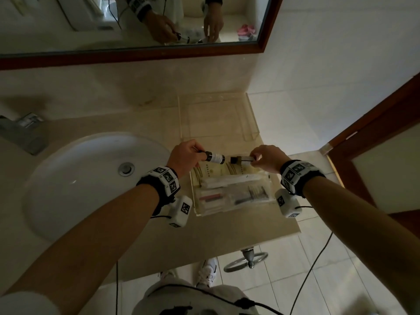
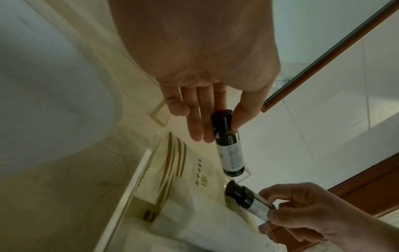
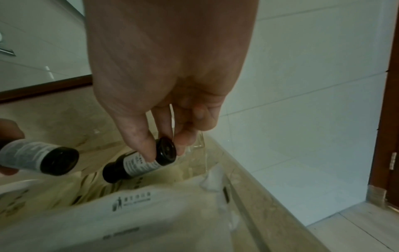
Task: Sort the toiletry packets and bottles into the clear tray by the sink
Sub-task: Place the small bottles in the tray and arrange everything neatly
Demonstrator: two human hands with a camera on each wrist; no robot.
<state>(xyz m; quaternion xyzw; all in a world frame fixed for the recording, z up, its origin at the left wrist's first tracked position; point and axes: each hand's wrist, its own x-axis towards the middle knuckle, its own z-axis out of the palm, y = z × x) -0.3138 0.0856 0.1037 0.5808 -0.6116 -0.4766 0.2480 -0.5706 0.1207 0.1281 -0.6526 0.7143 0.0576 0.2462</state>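
Bottle label print seemingly unreadable.

Label print on the left bottle too small to read, packets blurred, faucet cut off by frame edge

No legible text; bottle label and packet print too blurred.
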